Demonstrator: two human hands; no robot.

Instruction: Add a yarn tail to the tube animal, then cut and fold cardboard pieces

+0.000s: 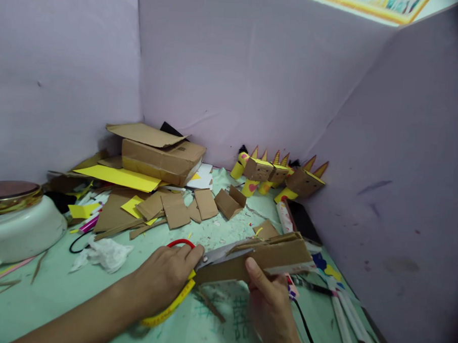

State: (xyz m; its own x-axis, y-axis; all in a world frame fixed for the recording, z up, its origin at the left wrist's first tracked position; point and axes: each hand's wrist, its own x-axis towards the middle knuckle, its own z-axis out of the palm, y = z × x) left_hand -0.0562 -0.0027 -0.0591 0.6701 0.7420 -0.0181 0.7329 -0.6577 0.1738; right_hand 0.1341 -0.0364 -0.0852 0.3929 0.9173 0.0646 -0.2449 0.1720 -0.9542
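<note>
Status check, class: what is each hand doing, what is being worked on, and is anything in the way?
Left hand grips red-and-yellow scissors. Right hand holds cardboard strip, blades at its left end. Cardboard scraps lie beyond, apart.

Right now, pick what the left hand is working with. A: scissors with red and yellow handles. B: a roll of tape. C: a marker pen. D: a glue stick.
A: the left hand grips the scissors, whose blades bite into the cardboard strip that the right hand holds.
</note>
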